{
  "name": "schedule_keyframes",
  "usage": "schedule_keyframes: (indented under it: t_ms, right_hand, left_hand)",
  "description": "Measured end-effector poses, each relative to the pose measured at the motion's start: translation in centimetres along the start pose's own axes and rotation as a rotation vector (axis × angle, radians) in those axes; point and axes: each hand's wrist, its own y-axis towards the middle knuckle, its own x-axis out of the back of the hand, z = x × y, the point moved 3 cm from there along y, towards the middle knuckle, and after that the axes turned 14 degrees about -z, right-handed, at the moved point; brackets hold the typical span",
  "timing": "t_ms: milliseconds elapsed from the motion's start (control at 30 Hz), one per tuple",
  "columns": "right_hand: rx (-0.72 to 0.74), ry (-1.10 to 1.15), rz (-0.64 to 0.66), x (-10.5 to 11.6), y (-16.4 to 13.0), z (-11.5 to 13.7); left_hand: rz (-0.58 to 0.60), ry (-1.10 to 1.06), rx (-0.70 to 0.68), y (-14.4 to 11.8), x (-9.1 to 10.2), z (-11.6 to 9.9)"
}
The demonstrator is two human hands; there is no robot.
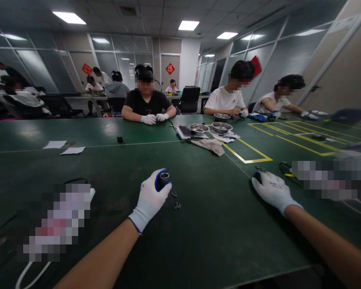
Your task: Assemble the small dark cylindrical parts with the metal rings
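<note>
My left hand, in a white glove with blue palm coating, is closed around a short dark cylinder with a metallic rim at its open top. It holds the cylinder upright just above or on the green table. Close to the right of this hand lie several small metal rings, in two clusters. My right hand, gloved alike, rests low over the table at the right with curled fingers; whatever they hold, if anything, is hidden. Just beyond its fingertips are more small metal parts.
On the green table are metal bowls, a beige cloth, papers and a small black block. Blurred-out long objects with cables lie left and right. Co-workers sit opposite; a blurred gloved hand is far right.
</note>
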Motion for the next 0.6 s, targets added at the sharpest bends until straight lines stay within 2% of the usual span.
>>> schedule_keyframes:
  t_ms: [133,233,400,600]
  right_hand:
    - [0.087,0.022,0.048,-1.1,-1.9,0.1]
    - [0.099,0.012,0.100,-1.4,-1.7,0.1]
    - [0.072,0.002,0.132,-1.8,1.7,0.3]
    - [-0.029,0.026,0.133,-4.0,6.4,-0.4]
  left_hand:
    - [0.022,0.004,-0.009,-0.1,0.1,-0.2]
    - [0.056,0.024,-0.007,-0.1,0.1,-0.4]
    - [0.077,0.061,0.005,-0.1,0.2,-0.6]
    - [0.074,0.072,0.022,-0.1,0.4,-0.7]
